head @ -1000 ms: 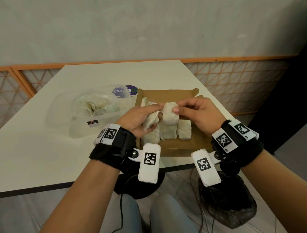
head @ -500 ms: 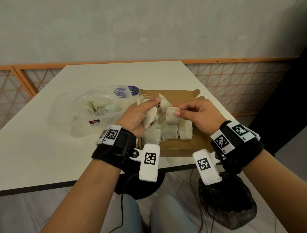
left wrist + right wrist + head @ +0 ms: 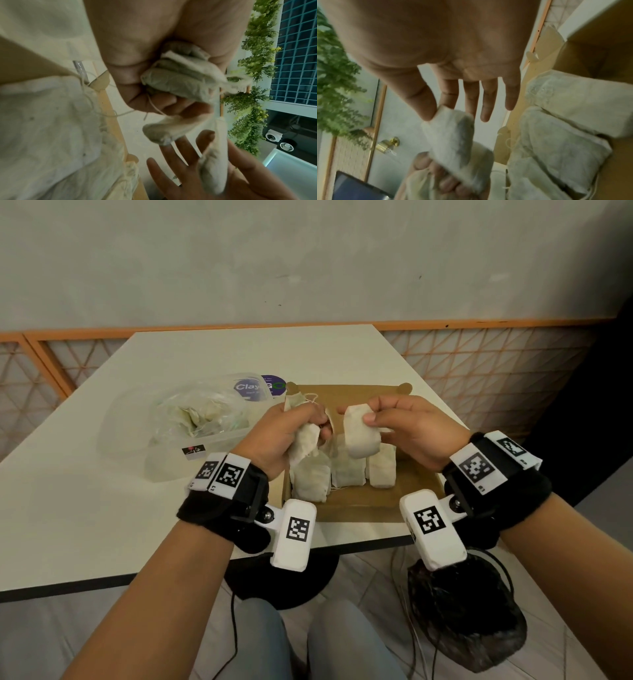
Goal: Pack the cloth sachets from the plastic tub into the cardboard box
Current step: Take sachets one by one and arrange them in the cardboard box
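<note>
My left hand [image 3: 294, 433] grips a bunch of beige cloth sachets [image 3: 303, 440] above the left end of the open cardboard box [image 3: 363, 510]. In the left wrist view that bunch [image 3: 175, 78] is wrapped by my curled fingers, and one sachet [image 3: 164, 132] hangs from it. My right hand [image 3: 400, 422] pinches a single sachet [image 3: 359, 433] between thumb and index finger over the box; the other fingers [image 3: 486, 105] are straight. Three sachets [image 3: 347, 470] stand side by side in the box. The clear plastic tub [image 3: 171, 463] at the left holds more sachets [image 3: 195, 416] in a plastic bag.
The box and tub sit near the front edge of a white table [image 3: 102, 508]. A purple round label [image 3: 260, 386] lies behind the tub. An orange lattice railing [image 3: 479, 364] runs behind the table. A black bag [image 3: 462, 628] lies on the floor under my right wrist.
My right hand has drawn one sachet away from the left hand's bunch and now holds it a little higher over the row. The left hand keeps its grip.
</note>
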